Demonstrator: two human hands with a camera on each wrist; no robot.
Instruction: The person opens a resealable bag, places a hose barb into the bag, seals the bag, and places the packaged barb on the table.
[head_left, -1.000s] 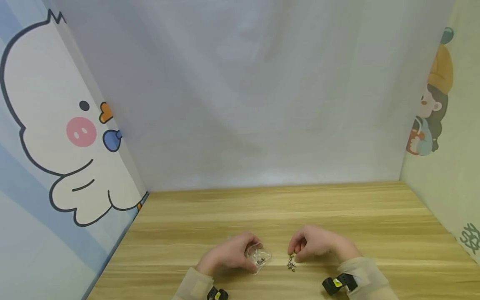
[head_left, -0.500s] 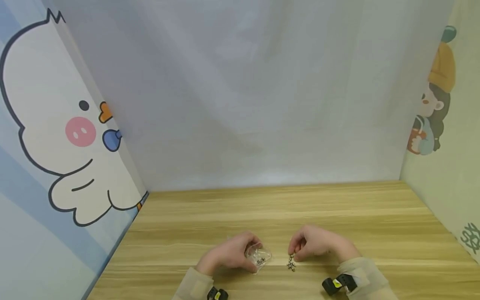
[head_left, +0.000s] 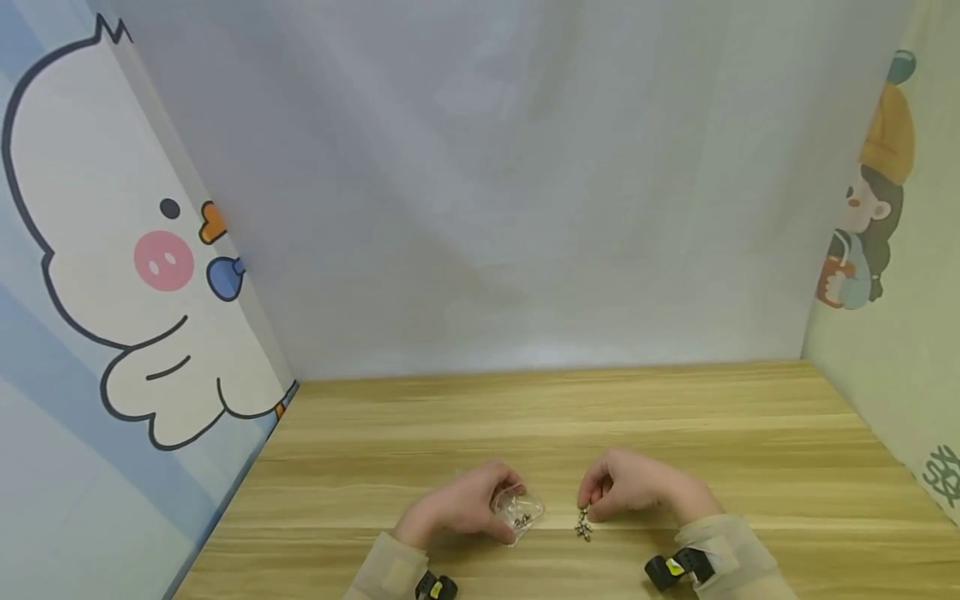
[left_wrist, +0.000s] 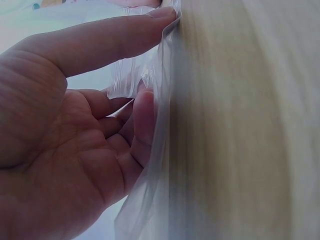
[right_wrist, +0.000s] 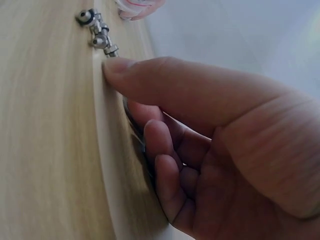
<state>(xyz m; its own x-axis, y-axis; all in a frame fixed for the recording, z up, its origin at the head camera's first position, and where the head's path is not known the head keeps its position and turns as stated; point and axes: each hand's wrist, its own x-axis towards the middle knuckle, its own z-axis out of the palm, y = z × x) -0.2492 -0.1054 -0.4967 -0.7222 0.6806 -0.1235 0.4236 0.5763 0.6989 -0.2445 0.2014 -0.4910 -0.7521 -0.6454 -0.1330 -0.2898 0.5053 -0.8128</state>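
Note:
My left hand (head_left: 467, 502) grips a clear plastic bag (head_left: 531, 500) by its side, thumb near and fingers beyond. Several small metal pieces (head_left: 522, 521) show inside the bag, which rests low at the wooden table. In the left wrist view the bag's thin film (left_wrist: 161, 110) runs between thumb and fingers. To the right, my right hand (head_left: 630, 486) pinches at the upper end of a small pile of silvery metal fittings (head_left: 583, 529) with thumb and index finger. The right wrist view shows these fittings (right_wrist: 100, 36), some with dark rings, beside the thumb tip.
The wood-grain table (head_left: 555, 417) meets a pale curtain-like backdrop (head_left: 525, 208) at the back. Side panels with cartoon figures, a white duck (head_left: 90, 208) and a capped child (head_left: 862, 225), stand left and right. A black strapped camera (head_left: 667, 571) sits at the right wrist.

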